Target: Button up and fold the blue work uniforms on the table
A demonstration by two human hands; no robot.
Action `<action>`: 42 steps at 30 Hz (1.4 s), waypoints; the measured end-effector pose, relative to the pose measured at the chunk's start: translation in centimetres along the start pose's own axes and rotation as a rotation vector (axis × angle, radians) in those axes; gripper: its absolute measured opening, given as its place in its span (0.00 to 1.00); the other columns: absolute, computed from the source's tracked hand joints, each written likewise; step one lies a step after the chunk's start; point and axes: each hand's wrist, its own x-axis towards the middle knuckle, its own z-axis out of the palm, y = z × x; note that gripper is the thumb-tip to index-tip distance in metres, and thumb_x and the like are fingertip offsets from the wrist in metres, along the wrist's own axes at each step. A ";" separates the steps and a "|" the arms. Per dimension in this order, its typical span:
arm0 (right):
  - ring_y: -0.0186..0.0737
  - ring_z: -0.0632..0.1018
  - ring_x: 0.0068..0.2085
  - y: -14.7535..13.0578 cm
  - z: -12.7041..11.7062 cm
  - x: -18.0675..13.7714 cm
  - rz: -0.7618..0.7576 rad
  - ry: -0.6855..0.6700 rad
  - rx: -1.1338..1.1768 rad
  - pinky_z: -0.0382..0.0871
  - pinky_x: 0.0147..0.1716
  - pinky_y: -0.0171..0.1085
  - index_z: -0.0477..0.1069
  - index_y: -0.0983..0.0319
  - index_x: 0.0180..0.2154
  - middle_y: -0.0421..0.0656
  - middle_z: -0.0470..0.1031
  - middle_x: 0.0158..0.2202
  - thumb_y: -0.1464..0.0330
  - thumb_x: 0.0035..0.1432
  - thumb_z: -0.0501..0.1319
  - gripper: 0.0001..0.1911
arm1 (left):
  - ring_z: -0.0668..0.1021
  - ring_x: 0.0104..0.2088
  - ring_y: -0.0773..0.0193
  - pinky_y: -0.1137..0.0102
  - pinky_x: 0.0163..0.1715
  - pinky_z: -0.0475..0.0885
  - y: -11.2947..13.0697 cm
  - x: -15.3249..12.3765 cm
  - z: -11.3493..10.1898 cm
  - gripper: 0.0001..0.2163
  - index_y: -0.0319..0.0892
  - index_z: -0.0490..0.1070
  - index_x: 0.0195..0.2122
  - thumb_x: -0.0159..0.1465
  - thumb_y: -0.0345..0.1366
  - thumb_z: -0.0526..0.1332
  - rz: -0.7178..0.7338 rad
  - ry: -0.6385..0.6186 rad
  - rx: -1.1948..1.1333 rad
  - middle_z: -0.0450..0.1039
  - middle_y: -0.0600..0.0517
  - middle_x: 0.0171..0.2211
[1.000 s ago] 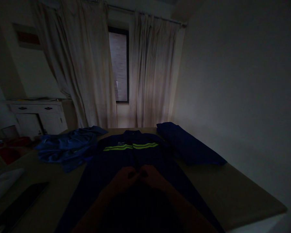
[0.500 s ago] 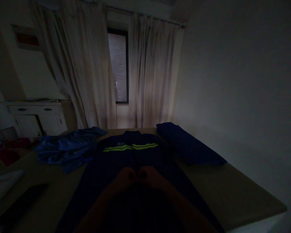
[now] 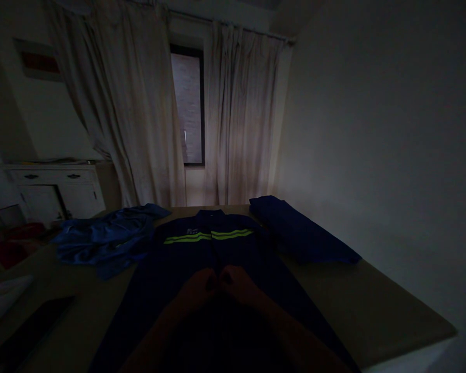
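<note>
A dark navy work jacket [image 3: 186,261] with a yellow-green reflective stripe [image 3: 207,235] across the chest lies spread flat on the bed [image 3: 373,311]. My left hand [image 3: 197,291] and my right hand [image 3: 236,286] rest close together on the jacket's front closure, below the stripe. Both hands have their fingers curled and pinched at the centre seam. The room is very dark, so what the fingertips grip is hard to make out.
A crumpled lighter blue garment [image 3: 104,238] lies at the jacket's left. A folded navy garment [image 3: 301,233] lies at its right. A white cabinet [image 3: 54,189] stands at far left. Pale curtains [image 3: 147,114] frame a dark window [image 3: 188,109]. A bare wall runs along the right.
Both hands have stayed pinched together on the jacket's front, shifting only slightly. The view has drifted a little to the right.
</note>
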 end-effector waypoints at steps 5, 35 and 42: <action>0.39 0.79 0.40 0.1 0.5 0.0 0.052 0.039 0.028 0.65 0.36 0.32 0.79 0.61 0.38 0.43 0.82 0.39 0.69 0.61 0.63 0.06 | 0.77 0.38 0.61 0.70 0.35 0.64 1.0 -0.5 0.0 0.05 0.45 0.70 0.39 0.62 0.37 0.60 0.004 0.029 0.176 0.76 0.52 0.39; 0.41 0.80 0.44 -0.3 -0.1 -0.4 -0.043 0.050 0.041 0.68 0.44 0.34 0.79 0.61 0.40 0.43 0.82 0.42 0.67 0.61 0.65 0.06 | 0.77 0.38 0.61 0.69 0.36 0.64 0.9 -0.5 1.3 0.05 0.46 0.66 0.38 0.65 0.40 0.58 0.051 0.044 0.235 0.76 0.51 0.40; 0.40 0.80 0.40 -0.6 0.2 -0.4 0.071 0.078 -0.019 0.66 0.37 0.33 0.79 0.61 0.38 0.44 0.83 0.38 0.67 0.62 0.64 0.06 | 0.77 0.37 0.62 0.70 0.34 0.62 0.9 -0.5 0.7 0.05 0.46 0.67 0.39 0.64 0.38 0.59 0.033 0.047 0.170 0.76 0.52 0.39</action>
